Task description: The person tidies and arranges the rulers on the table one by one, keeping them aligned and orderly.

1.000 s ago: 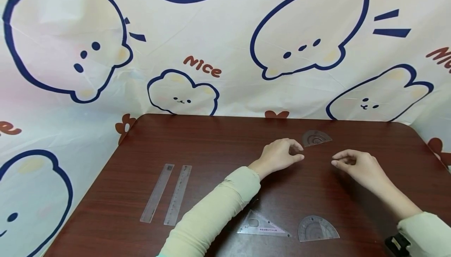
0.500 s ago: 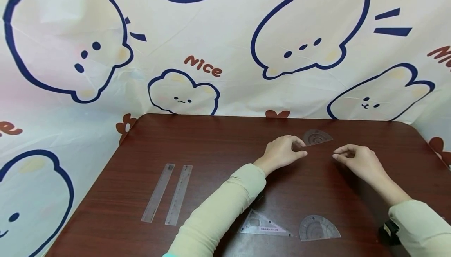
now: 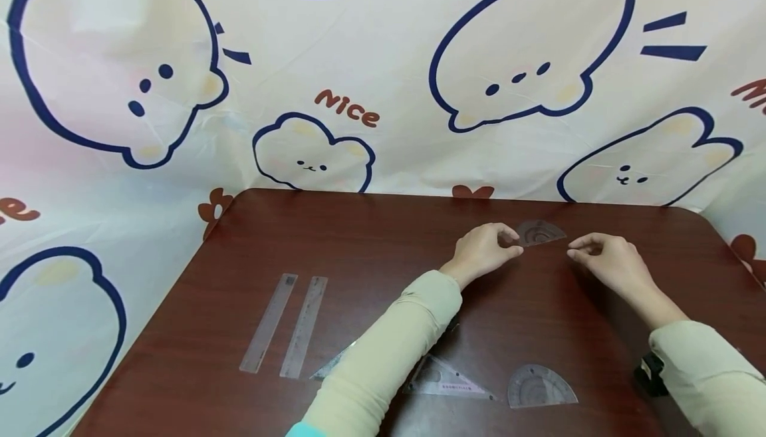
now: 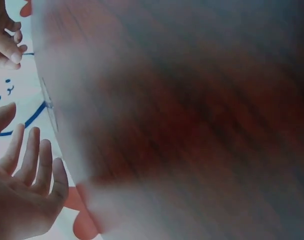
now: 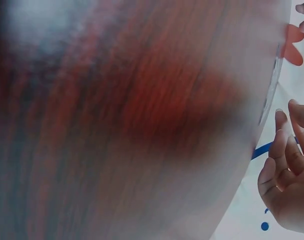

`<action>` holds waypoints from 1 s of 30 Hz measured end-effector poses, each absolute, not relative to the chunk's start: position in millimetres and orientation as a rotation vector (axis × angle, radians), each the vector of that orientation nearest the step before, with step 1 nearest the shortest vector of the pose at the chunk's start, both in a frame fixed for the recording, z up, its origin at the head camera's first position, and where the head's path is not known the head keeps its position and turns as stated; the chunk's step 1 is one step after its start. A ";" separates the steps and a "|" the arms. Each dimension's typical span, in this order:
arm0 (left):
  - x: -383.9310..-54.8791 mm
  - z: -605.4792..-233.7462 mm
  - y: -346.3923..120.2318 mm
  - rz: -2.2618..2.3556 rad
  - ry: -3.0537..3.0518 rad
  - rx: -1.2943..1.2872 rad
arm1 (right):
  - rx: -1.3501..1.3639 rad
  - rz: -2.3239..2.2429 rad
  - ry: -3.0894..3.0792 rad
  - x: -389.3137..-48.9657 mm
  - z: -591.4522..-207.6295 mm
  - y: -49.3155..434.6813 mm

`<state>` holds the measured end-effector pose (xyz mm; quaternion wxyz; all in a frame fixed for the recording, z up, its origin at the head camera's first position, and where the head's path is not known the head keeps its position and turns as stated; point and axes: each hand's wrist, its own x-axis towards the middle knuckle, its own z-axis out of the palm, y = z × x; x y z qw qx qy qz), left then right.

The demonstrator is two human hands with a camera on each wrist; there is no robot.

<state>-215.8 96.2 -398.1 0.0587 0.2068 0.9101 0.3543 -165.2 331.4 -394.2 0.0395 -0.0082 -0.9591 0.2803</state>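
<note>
A clear protractor lies near the table's far edge, between and just beyond my two hands. My left hand is at its left end, thumb and forefinger apart and fingertips overlapping its edge in the head view. My right hand hovers off its right end, thumb and forefinger bent towards each other with nothing between them. In the left wrist view the fingers of the left hand are spread and loosely bent. The right wrist view has the right hand with loosely curved, empty fingers.
Two clear rulers lie side by side at left. Nearer stand a clear set square and a second protractor. Another set square is partly hidden by the left sleeve. A printed cloth hangs behind the table.
Both hands have moved forward, away from the person, closer to the far protractor. The left arm has shifted right, and a set square beside its sleeve has come into view.
</note>
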 end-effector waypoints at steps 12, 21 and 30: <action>-226.3 -403.6 104.9 1.044 2.784 0.605 | -0.107 0.872 -2.953 -177.6 -397.9 336.1; -229.0 -404.5 111.6 0.971 2.833 0.620 | -0.158 0.867 -2.947 -183.1 -398.3 339.9; -237.7 -405.0 115.0 0.908 2.860 0.593 | -0.232 0.945 -2.900 -189.9 -397.2 337.0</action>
